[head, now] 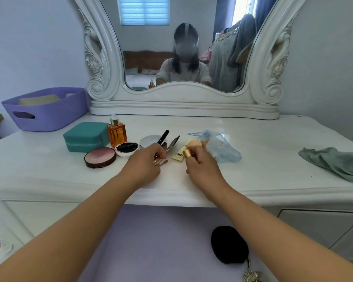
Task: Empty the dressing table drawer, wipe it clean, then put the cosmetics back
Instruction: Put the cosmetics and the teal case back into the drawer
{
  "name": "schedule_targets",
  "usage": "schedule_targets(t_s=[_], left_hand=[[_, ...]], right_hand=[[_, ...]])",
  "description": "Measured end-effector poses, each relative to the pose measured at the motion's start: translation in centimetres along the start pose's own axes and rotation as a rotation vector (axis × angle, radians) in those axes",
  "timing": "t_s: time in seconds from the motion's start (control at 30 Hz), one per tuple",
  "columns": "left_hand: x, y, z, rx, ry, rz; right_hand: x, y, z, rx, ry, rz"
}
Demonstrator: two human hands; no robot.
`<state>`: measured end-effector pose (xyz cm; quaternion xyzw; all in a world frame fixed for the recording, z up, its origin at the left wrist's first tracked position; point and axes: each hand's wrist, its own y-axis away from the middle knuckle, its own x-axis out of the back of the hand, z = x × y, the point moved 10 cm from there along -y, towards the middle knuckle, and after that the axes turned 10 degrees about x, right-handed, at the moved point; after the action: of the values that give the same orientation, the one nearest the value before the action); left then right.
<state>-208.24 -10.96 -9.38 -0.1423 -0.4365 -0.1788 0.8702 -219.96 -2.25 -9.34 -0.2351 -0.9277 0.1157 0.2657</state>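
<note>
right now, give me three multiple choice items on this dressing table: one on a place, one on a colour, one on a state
1. Where does the cloth lie?
A. in the basket
B. on the tabletop, far right
C. on the teal case

2. What colour is the basket?
A. purple
B. red
C. black

3. What is the right hand doing?
A. lying flat on the tabletop
B. gripping a gold-capped tube
C. hanging off the table edge

Answers:
1 B: the grey-green cloth sits crumpled on the white tabletop at the right, away from the cosmetics.
2 A: the basket at the back left is lilac purple.
3 B: its fingers are curled round the tube, whose gold end sticks out above them.
</note>
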Motion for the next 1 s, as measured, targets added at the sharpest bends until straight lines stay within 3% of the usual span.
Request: schedule_targets(t_s=[0.37, 0.7, 0.8, 0.93, 1.0], left_hand=[[0.5, 2.4, 1.5, -0.187, 0.025, 0.119], [0.4, 3.7, 3.1, -0.351, 0.092, 0.069], [0.2, 4.2, 3.5, -0.402, 0.034, 0.038], [0.9, 4.6, 2.8, -0.346, -0.01, 0.048], [1.1, 4.4, 1.9, -0.25, -0.024, 0.05]], right_hand=[[-1.1, -0.4, 1.2, -0.161, -0.195, 0.08], [-2.4, -0.4, 1.1, -0.281, -0.706, 0.243], [-1.1, -0.6, 1.1, -0.289, -0.711, 0.346], [2.6, -0.6, 1.3, -0.25, -0.674, 0.485], [4.0, -0.1, 1.0, -0.23, -0.67, 0.477]])
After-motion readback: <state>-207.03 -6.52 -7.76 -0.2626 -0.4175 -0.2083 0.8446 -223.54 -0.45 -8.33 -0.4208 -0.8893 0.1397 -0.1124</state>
